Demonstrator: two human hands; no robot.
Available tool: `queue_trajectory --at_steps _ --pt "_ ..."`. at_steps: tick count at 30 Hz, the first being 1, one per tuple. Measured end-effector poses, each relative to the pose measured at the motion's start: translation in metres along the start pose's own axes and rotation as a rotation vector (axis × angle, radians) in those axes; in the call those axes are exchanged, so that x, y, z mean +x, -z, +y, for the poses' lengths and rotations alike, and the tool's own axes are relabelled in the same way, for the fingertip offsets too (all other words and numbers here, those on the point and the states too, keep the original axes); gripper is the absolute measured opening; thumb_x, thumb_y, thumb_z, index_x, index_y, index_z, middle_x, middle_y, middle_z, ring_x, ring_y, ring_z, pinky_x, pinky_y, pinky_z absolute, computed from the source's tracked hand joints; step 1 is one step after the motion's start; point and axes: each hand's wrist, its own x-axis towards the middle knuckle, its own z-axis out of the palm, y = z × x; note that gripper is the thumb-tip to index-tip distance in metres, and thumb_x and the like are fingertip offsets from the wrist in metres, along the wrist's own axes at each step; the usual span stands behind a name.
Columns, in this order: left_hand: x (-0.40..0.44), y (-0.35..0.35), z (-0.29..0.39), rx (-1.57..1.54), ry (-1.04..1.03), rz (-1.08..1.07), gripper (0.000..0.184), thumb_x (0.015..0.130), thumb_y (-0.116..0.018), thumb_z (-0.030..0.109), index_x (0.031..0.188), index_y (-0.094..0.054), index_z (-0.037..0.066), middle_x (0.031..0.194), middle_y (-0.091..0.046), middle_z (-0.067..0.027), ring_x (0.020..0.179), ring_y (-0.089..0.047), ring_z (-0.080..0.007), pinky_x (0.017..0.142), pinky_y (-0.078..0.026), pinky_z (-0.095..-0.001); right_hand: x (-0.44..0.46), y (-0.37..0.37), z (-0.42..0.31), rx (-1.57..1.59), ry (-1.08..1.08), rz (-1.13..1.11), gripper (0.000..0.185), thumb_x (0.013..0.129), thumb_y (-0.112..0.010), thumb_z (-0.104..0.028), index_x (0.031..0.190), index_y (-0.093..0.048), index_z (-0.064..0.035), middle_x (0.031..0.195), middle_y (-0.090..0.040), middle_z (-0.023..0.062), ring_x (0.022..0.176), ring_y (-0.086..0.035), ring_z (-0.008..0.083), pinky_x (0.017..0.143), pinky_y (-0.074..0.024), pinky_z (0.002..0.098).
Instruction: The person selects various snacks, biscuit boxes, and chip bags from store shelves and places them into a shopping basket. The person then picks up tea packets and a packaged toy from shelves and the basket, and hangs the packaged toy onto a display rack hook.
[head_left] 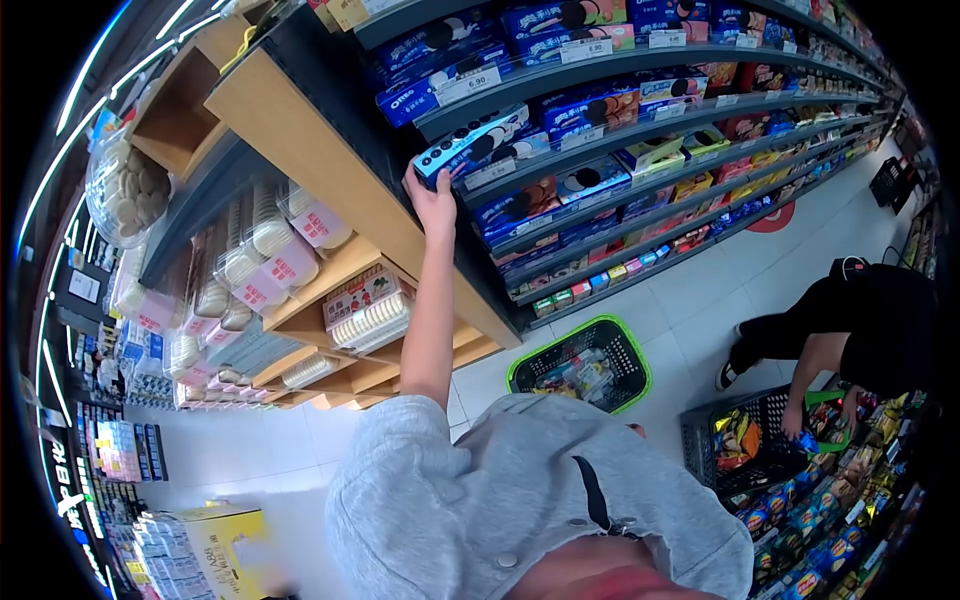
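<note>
My left hand reaches up to the shelf at the end of the cookie rack. Its thumb and fingers are closed around the near end of a light-blue Oreo cookie box. The box lies on its shelf beside other blue Oreo boxes. More Oreo boxes sit on the shelf above, behind a price tag reading 6.90. Of my right hand, only a small patch of skin may show past my grey shirt; its fingers are hidden.
A green-rimmed black basket with packaged goods stands on the floor before me. To the right, a person bends over another dark basket holding snack bags. A wooden shelf unit with packaged goods is close on the left.
</note>
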Motion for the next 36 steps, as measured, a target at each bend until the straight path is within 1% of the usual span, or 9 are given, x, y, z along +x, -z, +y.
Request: queue_trajectory --at_steps 5,10,25,29,30,32,34,35,36 --pt "0.036 -0.002 -0.032 0.017 0.136 -0.055 0.052 0.088 -0.062 0.008 0.134 -0.04 0.0 0.127 -0.044 -0.0141 0.117 -0.049 -0.0268 0.1 -0.037 -0.0347 0.005 0.0 -0.003 0.079 -0.04 -0.093 0.035 0.079 -0.063 -0.03 0.09 -0.067 0.0025 0.083 -0.068 0.0208 0.08 -0.066 0.0331 0.076 -0.0503 0.0416" --pt "0.032 -0.018 -0.028 0.147 0.106 -0.057 0.047 0.091 -0.056 0.009 0.134 -0.043 -0.001 0.121 -0.059 -0.0194 0.109 -0.057 -0.0278 0.096 -0.041 -0.0349 0.009 0.003 -0.007 0.127 -0.064 -0.147 0.037 0.079 -0.063 -0.033 0.09 -0.067 0.0025 0.084 -0.068 0.0215 0.082 -0.066 0.0335 0.077 -0.0501 0.0418" --pt "0.025 -0.031 -0.01 0.256 0.119 -0.073 0.048 0.089 -0.06 0.015 0.131 -0.044 -0.002 0.12 -0.058 -0.0226 0.11 -0.057 -0.0321 0.097 -0.04 -0.0363 0.036 -0.01 0.016 0.122 -0.016 -0.235 0.043 0.081 -0.062 -0.04 0.09 -0.068 0.0025 0.089 -0.067 0.0239 0.087 -0.066 0.0345 0.079 -0.0495 0.0424" --pt "0.029 -0.027 -0.025 0.279 0.012 -0.102 0.059 0.086 -0.065 0.021 0.135 -0.04 -0.004 0.129 -0.052 -0.0258 0.122 -0.05 -0.0344 0.103 -0.036 -0.0382 0.087 -0.047 0.071 0.18 0.188 -0.26 0.045 0.082 -0.062 -0.041 0.09 -0.068 0.0025 0.09 -0.067 0.0246 0.089 -0.066 0.0348 0.08 -0.0493 0.0425" --pt "0.031 -0.025 -0.036 0.228 -0.041 -0.117 0.067 0.086 -0.066 0.023 0.138 -0.035 -0.006 0.135 -0.045 -0.0282 0.129 -0.043 -0.0351 0.107 -0.032 -0.0388 0.114 -0.078 0.091 -0.089 0.09 -0.278 0.05 0.084 -0.057 -0.048 0.093 -0.067 0.001 0.093 -0.067 0.0249 0.091 -0.065 0.0352 0.08 -0.0491 0.0444" --pt "0.011 -0.026 -0.007 0.332 -0.038 -0.029 0.079 0.086 -0.068 0.026 0.142 -0.024 -0.007 0.143 -0.033 -0.0289 0.133 -0.035 -0.0364 0.111 -0.028 -0.0394 0.049 -0.029 0.029 -0.167 0.19 -0.101 0.046 0.086 -0.053 -0.045 0.095 -0.066 -0.0017 0.086 -0.067 0.0214 0.084 -0.065 0.0367 0.077 -0.0496 0.0464" --pt "-0.014 -0.022 -0.001 0.317 -0.188 0.027 0.07 0.084 -0.068 0.02 0.136 -0.03 -0.006 0.129 -0.043 -0.0243 0.118 -0.046 -0.0334 0.1 -0.037 -0.0408 0.02 -0.005 -0.01 0.066 -0.027 -0.212 0.039 0.084 -0.053 -0.037 0.094 -0.066 -0.0018 0.084 -0.068 0.0191 0.081 -0.066 0.0334 0.077 -0.0505 0.042" --pt "-0.031 -0.021 0.0 0.394 -0.292 0.043 0.055 0.082 -0.065 0.014 0.127 -0.039 -0.004 0.118 -0.046 -0.0197 0.105 -0.049 -0.0306 0.091 -0.039 -0.0385 0.013 -0.008 -0.01 0.115 -0.067 -0.2 0.034 0.085 -0.055 -0.029 0.1 -0.065 0.0 0.086 -0.068 0.0135 0.071 -0.067 0.0224 0.068 -0.0522 0.0363" --pt "-0.053 -0.017 -0.008 0.411 -0.306 -0.037 0.047 0.082 -0.065 0.012 0.121 -0.043 -0.003 0.114 -0.048 -0.0182 0.101 -0.05 -0.0296 0.089 -0.04 -0.0377 0.003 -0.009 -0.01 0.112 -0.095 -0.203 0.033 0.084 -0.056 -0.027 0.101 -0.065 -0.0006 0.087 -0.068 0.0119 0.072 -0.067 0.0204 0.07 -0.052 0.0351"
